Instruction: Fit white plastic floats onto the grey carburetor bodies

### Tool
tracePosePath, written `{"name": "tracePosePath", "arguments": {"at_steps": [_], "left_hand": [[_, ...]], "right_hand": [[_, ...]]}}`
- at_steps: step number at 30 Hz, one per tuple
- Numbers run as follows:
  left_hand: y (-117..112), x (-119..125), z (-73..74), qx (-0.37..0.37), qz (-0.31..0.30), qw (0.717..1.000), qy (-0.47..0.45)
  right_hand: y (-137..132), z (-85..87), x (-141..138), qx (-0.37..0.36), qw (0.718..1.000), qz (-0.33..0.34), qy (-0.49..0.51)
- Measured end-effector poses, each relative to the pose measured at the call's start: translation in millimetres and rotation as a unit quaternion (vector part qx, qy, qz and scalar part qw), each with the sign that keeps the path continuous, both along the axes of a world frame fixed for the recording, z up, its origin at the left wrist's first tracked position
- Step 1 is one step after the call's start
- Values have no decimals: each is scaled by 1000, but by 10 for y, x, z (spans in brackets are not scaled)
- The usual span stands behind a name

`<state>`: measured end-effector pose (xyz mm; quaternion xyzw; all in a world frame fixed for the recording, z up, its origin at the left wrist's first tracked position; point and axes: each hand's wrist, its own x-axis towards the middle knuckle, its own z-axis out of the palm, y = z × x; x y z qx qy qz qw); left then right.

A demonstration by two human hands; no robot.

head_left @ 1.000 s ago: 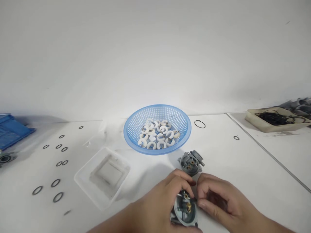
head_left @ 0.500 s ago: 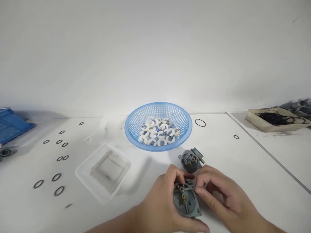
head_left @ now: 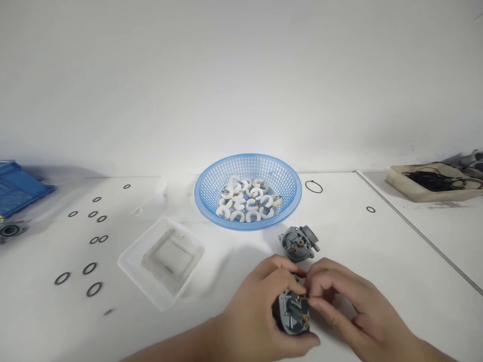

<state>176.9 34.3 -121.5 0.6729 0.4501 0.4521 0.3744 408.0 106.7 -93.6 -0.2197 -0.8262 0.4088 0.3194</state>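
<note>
My left hand [head_left: 260, 311] is wrapped around a grey metal carburetor body [head_left: 294, 314] with brass fittings, held low over the white table [head_left: 358, 251]. My right hand [head_left: 347, 306] pinches its thumb and forefinger at the top edge of that body; whatever small part lies between the fingertips is too small to name. A second grey carburetor body [head_left: 299, 244] lies on the table just beyond my fingers. Behind it stands a blue mesh basket [head_left: 204, 193] holding several white C-shaped plastic pieces [head_left: 245, 203].
An empty clear plastic tray [head_left: 162, 261] sits left of my hands. Several black O-rings [head_left: 90, 241] are scattered at the left, and a thin ring [head_left: 314, 187] and a small one [head_left: 371, 209] lie at the right. A beige tray of black rings [head_left: 433, 183] stands far right, a blue crate [head_left: 18, 188] far left.
The carburetor body in my left hand has been turned and tilted. My right fingers have closed in on its top edge. The view has shifted slightly downward.
</note>
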Motion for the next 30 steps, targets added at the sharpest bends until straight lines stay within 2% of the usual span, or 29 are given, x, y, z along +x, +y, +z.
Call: {"name": "tracePosePath", "arguments": {"at_steps": [4, 9, 15, 19, 30], "left_hand": [[32, -42, 27, 0, -35, 999, 1], [45, -64, 3, -11, -47, 997, -64], [11, -51, -7, -84, -37, 992, -89], [-8, -39, 11, -104, -32, 990, -86], [21, -49, 36, -99, -41, 990, -94]], "right_hand": [[12, -97, 38, -57, 998, 8, 0], [-8, -137, 41, -201, 979, 31, 35], [1, -135, -50, -135, 990, -10, 26], [-8, -165, -66, -121, 992, -27, 13], [-23, -169, -33, -164, 986, -38, 9]]}}
